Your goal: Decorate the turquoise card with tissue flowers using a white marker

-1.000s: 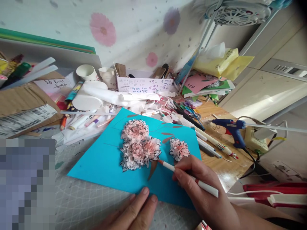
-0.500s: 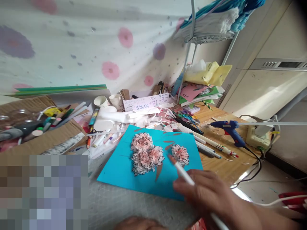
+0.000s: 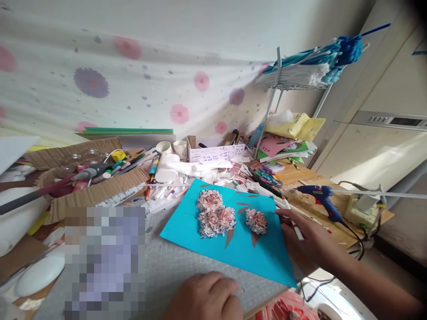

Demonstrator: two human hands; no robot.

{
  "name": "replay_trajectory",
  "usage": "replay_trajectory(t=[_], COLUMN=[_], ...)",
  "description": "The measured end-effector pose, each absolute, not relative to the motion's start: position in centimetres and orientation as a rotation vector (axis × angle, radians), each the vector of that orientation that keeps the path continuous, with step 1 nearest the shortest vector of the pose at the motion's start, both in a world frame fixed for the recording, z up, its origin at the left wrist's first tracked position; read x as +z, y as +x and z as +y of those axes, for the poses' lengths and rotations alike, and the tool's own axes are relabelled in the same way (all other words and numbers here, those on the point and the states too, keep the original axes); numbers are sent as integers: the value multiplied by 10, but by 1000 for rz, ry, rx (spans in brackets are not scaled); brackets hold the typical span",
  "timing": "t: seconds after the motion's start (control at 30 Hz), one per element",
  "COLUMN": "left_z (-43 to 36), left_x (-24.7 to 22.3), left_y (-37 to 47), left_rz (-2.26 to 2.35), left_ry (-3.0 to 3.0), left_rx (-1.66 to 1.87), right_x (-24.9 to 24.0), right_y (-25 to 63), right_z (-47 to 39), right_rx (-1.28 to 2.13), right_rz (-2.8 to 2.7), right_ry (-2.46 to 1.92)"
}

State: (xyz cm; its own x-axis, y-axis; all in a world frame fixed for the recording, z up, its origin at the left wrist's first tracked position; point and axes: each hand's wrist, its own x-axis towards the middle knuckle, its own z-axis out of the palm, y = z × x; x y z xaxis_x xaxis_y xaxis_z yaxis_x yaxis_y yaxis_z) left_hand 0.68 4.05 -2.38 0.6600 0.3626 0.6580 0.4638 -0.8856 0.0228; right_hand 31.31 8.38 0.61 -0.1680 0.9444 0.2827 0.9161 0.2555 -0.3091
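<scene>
White pen (image 3: 296,229), held in the right hand (image 3: 308,238): the fingers (image 3: 286,218) are curled around its barrel, pinching it, with the tip pointing up and away past the fingertips, just off the right edge of the blue card (image 3: 233,246). The card lies flat on the grid-printed cutting mat (image 3: 173,271), immediately left of those fingers, its near corner reaching toward the tabletop (image 3: 300,171) edge below the wrist. Glued to the card, farther left of the fingers, are the paper flowers (image 3: 215,213): a cluster of three pink-and-white ruffled blooms and, nearest the fingertips, a single smaller bloom, with brown leaf shapes between and below them. The left hand (image 3: 207,298) rests at the bottom of the view on the mat, below the card and apart from it, fingers bent loosely inward and holding nothing visible. Beyond the right fingertips, to the right, a blue glue gun (image 3: 318,198) lies on the wooden tabletop with its black cord trailing off the edge. Behind the card, away from both hands, lie scattered pens, paper cups (image 3: 171,148) and a stack of coloured paper (image 3: 283,144). Far left of the fingers stands a cardboard box (image 3: 90,178) filled with markers.
</scene>
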Motion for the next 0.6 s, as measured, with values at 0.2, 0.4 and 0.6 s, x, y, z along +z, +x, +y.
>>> replay_trajectory(t=[0.2,0.4,0.6], left_z=[44,85,114], left_x=[-2,48,62], left_y=[-2,-34,-66], left_rz=[-805,-1748,-2079], left_ry=[-2774,-2603,-2478], left_rx=[-770,-306,-181], right_x=[17,25,25], right_y=[307,307,311], right_z=[91,108,142], right_rx=[70,116,104], right_rz=[-2091,-2198,-2194], right_ry=[-1708,-1728,-1766])
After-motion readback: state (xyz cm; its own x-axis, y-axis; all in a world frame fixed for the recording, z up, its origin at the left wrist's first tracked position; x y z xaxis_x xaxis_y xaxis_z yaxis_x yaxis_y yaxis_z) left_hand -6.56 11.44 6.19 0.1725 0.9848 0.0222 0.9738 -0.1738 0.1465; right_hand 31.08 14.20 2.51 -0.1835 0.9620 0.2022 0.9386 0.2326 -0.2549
